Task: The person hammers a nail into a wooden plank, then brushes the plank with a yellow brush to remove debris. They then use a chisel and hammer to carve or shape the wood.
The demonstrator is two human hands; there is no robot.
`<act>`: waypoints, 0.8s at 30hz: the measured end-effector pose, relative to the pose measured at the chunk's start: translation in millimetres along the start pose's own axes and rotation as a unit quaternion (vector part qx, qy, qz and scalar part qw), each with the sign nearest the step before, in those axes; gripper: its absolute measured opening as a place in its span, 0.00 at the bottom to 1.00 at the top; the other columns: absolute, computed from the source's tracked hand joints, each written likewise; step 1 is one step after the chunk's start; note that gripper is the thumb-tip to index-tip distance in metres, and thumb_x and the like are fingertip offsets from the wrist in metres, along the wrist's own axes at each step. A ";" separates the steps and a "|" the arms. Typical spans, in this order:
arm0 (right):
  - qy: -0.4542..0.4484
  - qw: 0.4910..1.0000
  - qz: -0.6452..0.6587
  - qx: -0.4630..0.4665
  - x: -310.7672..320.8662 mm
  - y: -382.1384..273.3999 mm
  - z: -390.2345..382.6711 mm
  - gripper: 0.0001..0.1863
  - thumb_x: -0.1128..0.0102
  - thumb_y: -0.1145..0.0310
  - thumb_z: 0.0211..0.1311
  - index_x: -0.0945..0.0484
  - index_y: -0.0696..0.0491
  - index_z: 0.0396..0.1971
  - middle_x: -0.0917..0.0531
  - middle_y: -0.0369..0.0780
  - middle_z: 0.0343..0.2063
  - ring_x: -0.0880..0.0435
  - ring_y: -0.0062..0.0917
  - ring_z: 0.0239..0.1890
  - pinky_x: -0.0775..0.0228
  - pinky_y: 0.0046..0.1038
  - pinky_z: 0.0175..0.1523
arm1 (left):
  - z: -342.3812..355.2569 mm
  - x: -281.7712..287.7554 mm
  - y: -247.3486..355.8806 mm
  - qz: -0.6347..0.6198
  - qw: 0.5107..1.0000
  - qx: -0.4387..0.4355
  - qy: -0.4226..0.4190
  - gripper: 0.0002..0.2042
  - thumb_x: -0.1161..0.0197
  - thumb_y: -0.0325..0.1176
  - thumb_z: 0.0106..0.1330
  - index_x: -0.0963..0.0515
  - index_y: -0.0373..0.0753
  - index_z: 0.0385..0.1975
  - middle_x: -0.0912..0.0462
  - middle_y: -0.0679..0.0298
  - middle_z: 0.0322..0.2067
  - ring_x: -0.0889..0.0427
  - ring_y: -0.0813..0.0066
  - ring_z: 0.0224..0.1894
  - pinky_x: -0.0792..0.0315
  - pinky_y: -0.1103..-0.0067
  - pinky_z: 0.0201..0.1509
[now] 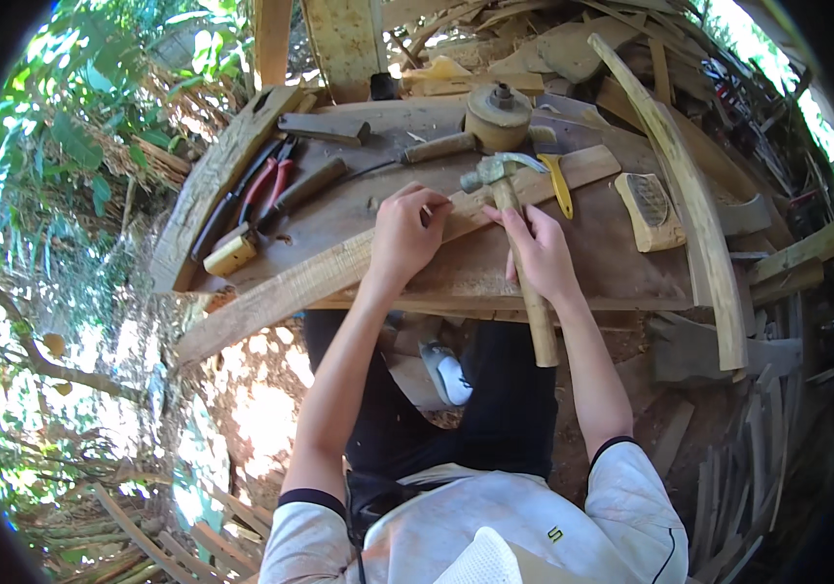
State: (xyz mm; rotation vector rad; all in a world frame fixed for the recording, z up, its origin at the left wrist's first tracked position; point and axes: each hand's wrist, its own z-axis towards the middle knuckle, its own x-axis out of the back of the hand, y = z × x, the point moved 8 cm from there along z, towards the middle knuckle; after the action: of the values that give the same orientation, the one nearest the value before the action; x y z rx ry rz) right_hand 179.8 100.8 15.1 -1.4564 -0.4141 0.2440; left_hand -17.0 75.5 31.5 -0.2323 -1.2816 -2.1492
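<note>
A long pale wooden plank (pixel 281 278) lies slanting across the workbench (pixel 631 282). My left hand (pixel 412 234) rests on it with fingers curled and pinched; what they hold, if anything, is too small to make out. My right hand (pixel 539 253) grips the wooden handle of a claw hammer (pixel 542 326), whose metal head lies over the plank just right of my left hand. A yellow-handled brush (pixel 561 195) and a rough light wood block (pixel 651 219) lie to the right. Behind are a long-handled tool (pixel 436 146) and a squat round object (pixel 493 127) with a knob.
Red-handled pliers (pixel 261 185), other wooden-handled tools (pixel 305 185) and a dark wedge (pixel 325 127) crowd the bench's left. Curved timbers (pixel 208 195) edge both sides, one long pale pole (pixel 719 292) at right. Wood offcuts pile behind and right. Foliage stands at left.
</note>
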 end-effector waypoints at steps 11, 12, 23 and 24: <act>0.106 0.994 0.002 0.004 -2.3 3.7 -2.8 0.23 0.41 0.54 0.76 0.22 0.61 0.31 0.22 0.38 0.15 0.20 0.21 0.12 0.32 0.27 0.17 | -1.5 6.1 -10.2 0.002 0.999 0.042 0.009 0.04 0.29 0.26 0.62 0.15 0.32 0.31 0.17 0.55 0.27 0.18 0.66 0.24 0.26 0.73 0.31; 0.111 0.994 0.003 0.015 0.7 2.7 -3.7 0.23 0.41 0.54 0.76 0.23 0.61 0.30 0.22 0.39 0.14 0.20 0.22 0.12 0.32 0.28 0.17 | -0.1 4.0 -12.8 -0.012 0.998 0.051 0.017 0.05 0.29 0.27 0.62 0.15 0.32 0.32 0.17 0.57 0.26 0.18 0.70 0.23 0.27 0.75 0.30; 0.098 0.995 -0.029 0.010 -2.6 -3.0 -2.0 0.23 0.38 0.53 0.74 0.25 0.60 0.28 0.23 0.37 0.14 0.19 0.22 0.13 0.31 0.28 0.17 | -5.6 17.6 -17.2 -0.043 0.996 0.075 0.024 0.05 0.28 0.28 0.63 0.14 0.32 0.33 0.15 0.56 0.28 0.19 0.70 0.23 0.28 0.75 0.30; 0.094 0.995 -0.029 0.010 -3.1 -5.0 0.5 0.23 0.38 0.53 0.74 0.25 0.60 0.28 0.23 0.37 0.14 0.19 0.22 0.13 0.31 0.28 0.17 | 2.1 17.5 -18.9 -0.043 0.997 0.061 0.026 0.05 0.28 0.28 0.63 0.14 0.32 0.33 0.15 0.56 0.27 0.19 0.71 0.23 0.28 0.75 0.30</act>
State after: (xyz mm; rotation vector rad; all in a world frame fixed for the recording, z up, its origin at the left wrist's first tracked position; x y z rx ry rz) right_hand 176.3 99.5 19.8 -1.4314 -0.2995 0.0631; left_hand -42.3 76.4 26.4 -0.0707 -1.4101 -2.1251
